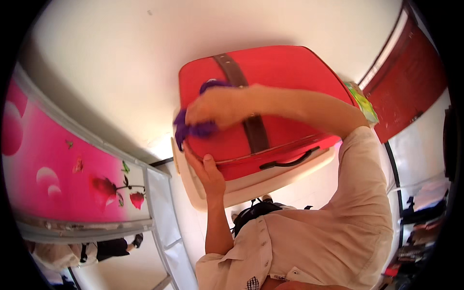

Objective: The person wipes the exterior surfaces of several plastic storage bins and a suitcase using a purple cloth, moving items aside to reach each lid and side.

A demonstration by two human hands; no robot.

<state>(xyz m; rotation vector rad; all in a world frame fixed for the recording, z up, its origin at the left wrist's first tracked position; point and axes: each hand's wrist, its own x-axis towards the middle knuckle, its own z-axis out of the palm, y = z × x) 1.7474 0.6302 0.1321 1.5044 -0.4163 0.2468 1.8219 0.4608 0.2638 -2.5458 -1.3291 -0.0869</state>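
Observation:
A red suitcase (285, 72) with a dark brown strap (255, 133) and a black handle (290, 163) lies flat on a cream-coloured table or stand (195, 193). My right hand (217, 108), slightly blurred, is closed on a purple cloth (199, 129) and presses it against the left part of the suitcase lid. At the near left corner my left hand (209, 175) rests against the suitcase's side, thumb up on the edge and fingers partly hidden behind it.
Behind the suitcase stands a pale wall (145, 43). A pink flowered cabinet (72, 169) with a mirror (111, 261) is at left. To the right are a green packet (363, 104), a dark red door (411, 72) and several piled clothes or shoes (420, 237).

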